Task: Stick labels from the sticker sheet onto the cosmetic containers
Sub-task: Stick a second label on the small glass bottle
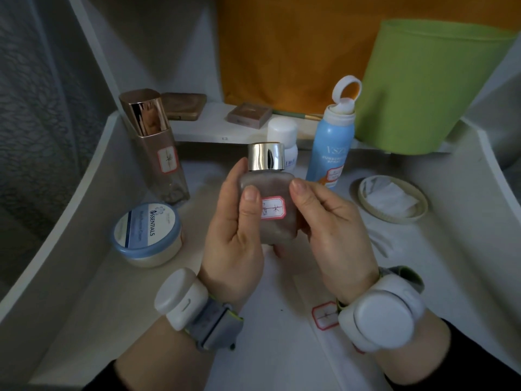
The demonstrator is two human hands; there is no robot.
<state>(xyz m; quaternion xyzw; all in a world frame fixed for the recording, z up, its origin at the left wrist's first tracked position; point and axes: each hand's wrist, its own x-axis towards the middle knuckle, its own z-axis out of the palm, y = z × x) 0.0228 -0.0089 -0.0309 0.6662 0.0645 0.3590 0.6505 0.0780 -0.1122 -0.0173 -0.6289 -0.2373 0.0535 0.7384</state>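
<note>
A small frosted bottle (269, 190) with a shiny silver cap is held upright in front of me, above the table. My left hand (235, 235) grips its left side, thumb on the front. My right hand (329, 224) holds its right side, thumb lying beside a red-bordered label (273, 208) stuck on the front. The sticker sheet (324, 316) lies on the table below my right wrist, mostly hidden, with one red-bordered label showing. A tall bottle with a gold cap (158, 145) and a blue spray can (331, 148) each carry a label.
A blue-rimmed cream jar (146, 234) sits at the left. A white bottle (283, 136) stands behind the held one. A round dish with cotton pads (393, 198) is at the right, a green bin (428, 86) behind it. Compacts (248, 114) lie on the back shelf.
</note>
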